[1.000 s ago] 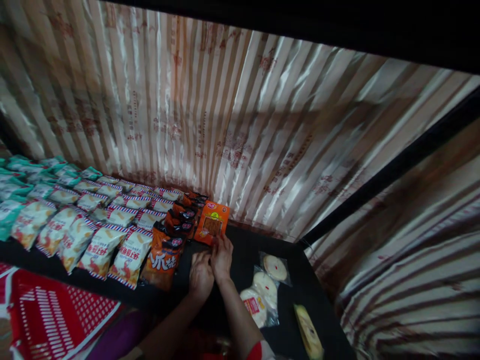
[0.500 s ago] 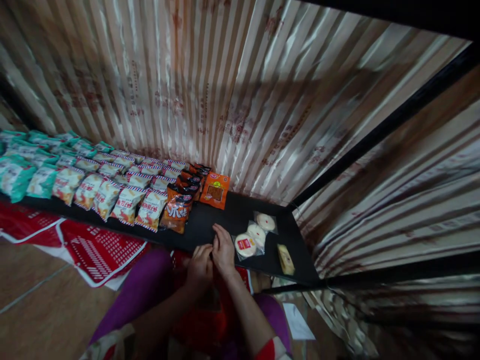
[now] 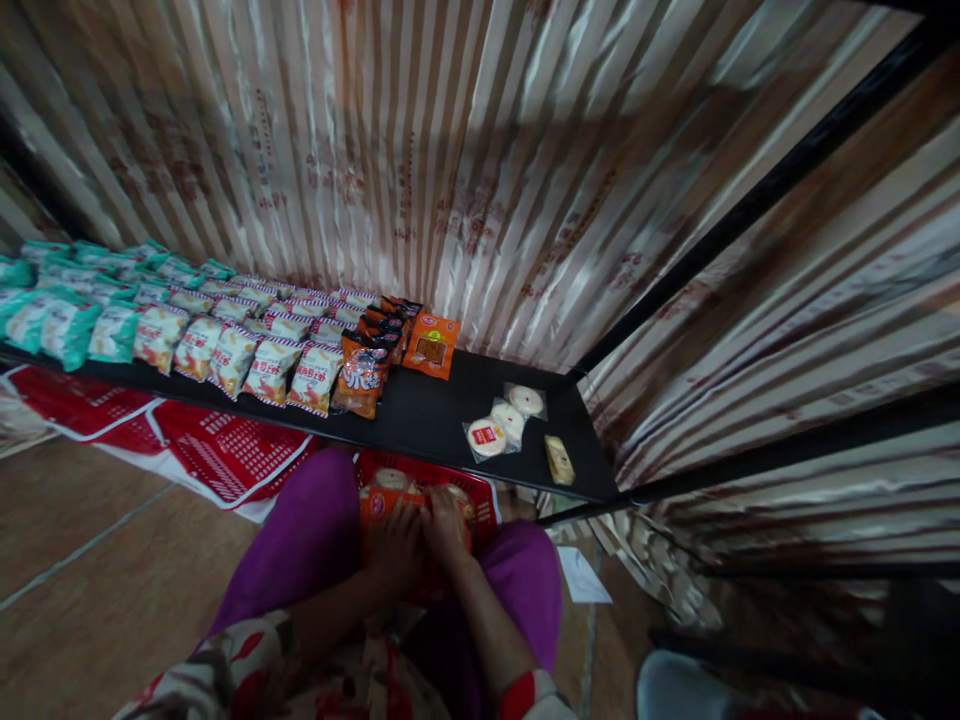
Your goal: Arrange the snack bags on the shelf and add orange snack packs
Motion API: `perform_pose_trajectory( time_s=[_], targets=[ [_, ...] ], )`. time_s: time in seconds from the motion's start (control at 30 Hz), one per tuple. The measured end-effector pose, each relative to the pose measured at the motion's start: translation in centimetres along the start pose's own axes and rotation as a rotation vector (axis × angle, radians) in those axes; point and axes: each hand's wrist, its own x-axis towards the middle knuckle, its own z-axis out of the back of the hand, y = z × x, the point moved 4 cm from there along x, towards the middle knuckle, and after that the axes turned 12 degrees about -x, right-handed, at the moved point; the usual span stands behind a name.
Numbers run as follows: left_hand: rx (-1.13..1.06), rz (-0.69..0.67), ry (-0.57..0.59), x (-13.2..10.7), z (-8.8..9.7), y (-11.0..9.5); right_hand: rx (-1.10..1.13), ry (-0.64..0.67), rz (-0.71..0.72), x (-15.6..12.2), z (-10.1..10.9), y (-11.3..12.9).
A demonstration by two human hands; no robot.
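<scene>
Both hands are down in a red basket [image 3: 480, 497] that stands between my knees in purple trousers. My left hand [image 3: 396, 545] and my right hand [image 3: 448, 522] lie side by side, fingers curled on an orange snack packet [image 3: 377, 506] inside the basket. Pale round cakes also show in the basket. Above it runs a black shelf [image 3: 427, 425]. An orange packet with a clear window [image 3: 430, 347] lies flat at the back of the shelf, beside a row of dark orange bags [image 3: 363, 378].
Rows of red-and-white snack bags [image 3: 262, 365] and green bags [image 3: 60, 325] fill the shelf's left. Wrapped round cakes [image 3: 499, 428] and a yellow bar [image 3: 559, 460] lie at its right end. A striped satin curtain [image 3: 450, 170] hangs behind. Flattened red baskets [image 3: 210, 450] lie below.
Both hands have pulled back from the orange packet on the shelf and dropped into the red basket at my knees. The view has drawn back and tilted down.
</scene>
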Motion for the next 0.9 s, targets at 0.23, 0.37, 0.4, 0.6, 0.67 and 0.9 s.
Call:
perform_pose_trajectory(
  time_s=[0.23,0.37,0.4,0.6,0.67,0.9],
  targets=[
    [0.025,0.085,0.147,-1.5,-1.6,2.5,-0.078,0.223,-0.084,-1.4,-2.2,-1.0],
    [0.041,0.072,0.154,-1.4,-1.2,2.5,-0.096,0.239,-0.097,-1.6,-1.6,-1.0],
    [0.044,0.062,0.157,-1.3,-1.1,2.5,-0.098,0.239,-0.103,-1.6,-1.4,-1.1],
    [0.043,-0.004,0.156,-1.4,-0.6,2.8,-0.093,0.209,-0.143,-2.2,-1.1,-1.5],
    [0.044,-0.024,0.145,-1.5,-0.6,2.9,-0.083,0.196,-0.145,-2.2,-1.2,-1.4],
    [0.031,-0.110,0.058,-1.7,0.2,2.2,-0.020,0.102,-0.130,-2.0,-1.6,-0.9]
  ],
)
